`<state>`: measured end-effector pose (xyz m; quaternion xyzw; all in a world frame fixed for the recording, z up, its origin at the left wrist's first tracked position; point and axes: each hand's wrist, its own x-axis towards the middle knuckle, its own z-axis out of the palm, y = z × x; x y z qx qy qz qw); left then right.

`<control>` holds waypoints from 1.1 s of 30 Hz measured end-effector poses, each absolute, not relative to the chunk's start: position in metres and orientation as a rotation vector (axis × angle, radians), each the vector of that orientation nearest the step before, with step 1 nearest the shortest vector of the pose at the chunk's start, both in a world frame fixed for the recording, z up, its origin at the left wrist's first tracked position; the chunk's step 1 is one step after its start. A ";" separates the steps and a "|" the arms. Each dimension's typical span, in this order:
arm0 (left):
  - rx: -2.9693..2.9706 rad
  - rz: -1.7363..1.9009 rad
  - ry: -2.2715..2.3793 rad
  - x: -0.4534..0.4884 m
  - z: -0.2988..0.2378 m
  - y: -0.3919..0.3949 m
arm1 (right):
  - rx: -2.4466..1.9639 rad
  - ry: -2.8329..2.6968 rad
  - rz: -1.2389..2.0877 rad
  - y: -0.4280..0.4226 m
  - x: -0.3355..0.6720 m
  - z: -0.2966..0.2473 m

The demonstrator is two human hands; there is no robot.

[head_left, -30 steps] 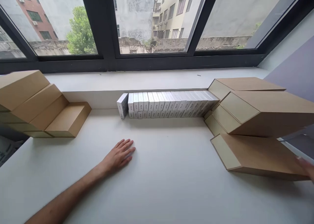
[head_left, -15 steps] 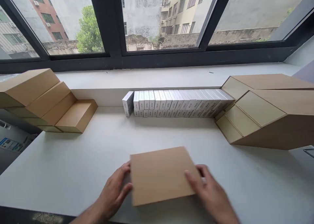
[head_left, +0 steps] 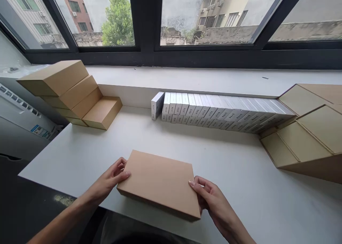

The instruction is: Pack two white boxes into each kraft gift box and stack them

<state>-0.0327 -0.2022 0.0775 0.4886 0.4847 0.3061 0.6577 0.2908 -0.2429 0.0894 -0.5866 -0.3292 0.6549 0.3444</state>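
A closed brown cardboard box (head_left: pixel 160 183) is between my two hands over the front of the white table (head_left: pixel 229 208). My left hand (head_left: pixel 115 176) grips its left end, thumb on the top face and fingers curled at the side. At the right end, my right hand (head_left: pixel 205 194) pinches the box with its thumb on the top edge. The box's underside is hidden, so I cannot tell whether it touches the table. Behind it stand two stacked rows of thin white boxes (head_left: pixel 213 110), with a tilted one (head_left: pixel 157 105) at their left end.
Several brown boxes (head_left: pixel 72 83) are stacked in steps at the back left. More brown boxes (head_left: pixel 304 137) are piled at the right, against the white rows. A window sill (head_left: pixel 187 76) runs along the back; a white appliance (head_left: pixel 24 119) stands beyond the table's left edge.
My view has turned to the left. The brown box has swung round and its front side now shows. My left hand, beside the box before, now has its thumb on top.
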 end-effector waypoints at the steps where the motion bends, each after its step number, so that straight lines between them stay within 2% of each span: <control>1: 1.097 0.681 1.086 -0.034 0.078 -0.204 | -1.507 -0.805 1.741 -0.245 0.291 0.093; 5: 1.227 0.666 1.075 -0.038 0.072 -0.206 | -1.411 -0.703 1.825 -0.249 0.294 0.107; 9: 1.793 0.896 1.125 -0.045 0.054 -0.188 | -1.400 -0.687 1.806 -0.247 0.296 0.111; 12: 2.229 1.014 0.834 -0.044 0.048 -0.165 | -1.482 -0.784 1.633 -0.244 0.304 0.109; 14: 2.314 1.063 0.568 -0.036 0.048 -0.148 | -1.556 -0.978 1.470 -0.238 0.314 0.114; 16: 2.184 1.167 0.488 -0.024 0.050 -0.129 | -1.640 -1.235 1.227 -0.226 0.326 0.129; 20: 1.670 1.347 0.759 0.007 0.046 -0.080 | -1.657 -1.573 0.484 -0.181 0.335 0.177; 24: 1.389 1.443 0.936 0.035 0.026 -0.039 | -1.462 -1.988 0.067 -0.105 0.309 0.211; 30: 1.354 1.464 0.985 0.044 0.006 -0.036 | -1.131 -2.690 -0.587 0.027 0.247 0.198; 33: 1.359 1.412 1.003 0.042 0.008 -0.041 | -0.964 -2.809 -0.742 0.070 0.223 0.183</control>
